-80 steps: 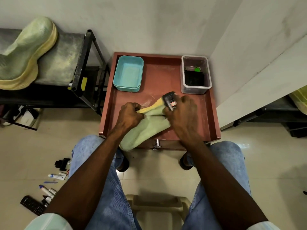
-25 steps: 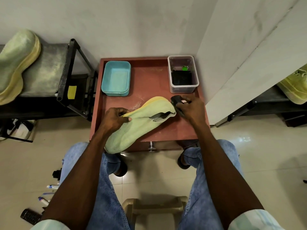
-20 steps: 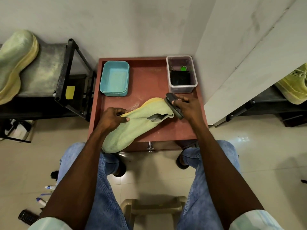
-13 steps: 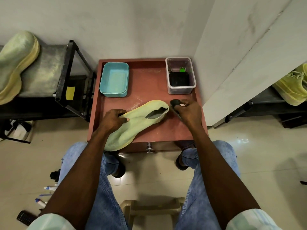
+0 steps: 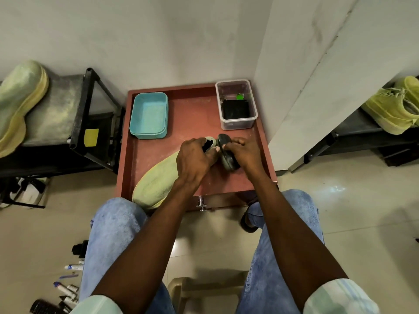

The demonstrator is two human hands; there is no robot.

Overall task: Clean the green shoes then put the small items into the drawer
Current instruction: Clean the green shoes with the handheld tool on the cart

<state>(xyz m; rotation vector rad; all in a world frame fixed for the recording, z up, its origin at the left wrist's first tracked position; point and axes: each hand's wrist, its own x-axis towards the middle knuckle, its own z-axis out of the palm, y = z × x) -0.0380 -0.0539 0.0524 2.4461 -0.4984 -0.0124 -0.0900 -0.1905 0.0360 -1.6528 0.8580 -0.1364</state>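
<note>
Head: L hand (image 5: 195, 159) gripping green shoe (image 5: 156, 184), R hand (image 5: 246, 152) round brush (image 5: 226, 152); teal tub (image 5: 149, 115) behind.

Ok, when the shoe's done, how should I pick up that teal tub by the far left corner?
Take the teal tub by its rim, pinching one long side wall from above. It sits upright and open, and its long sides run away from you. The inner long wall faces bare tabletop, so come from there; the left wall looks close to the table's raised edge.
</note>
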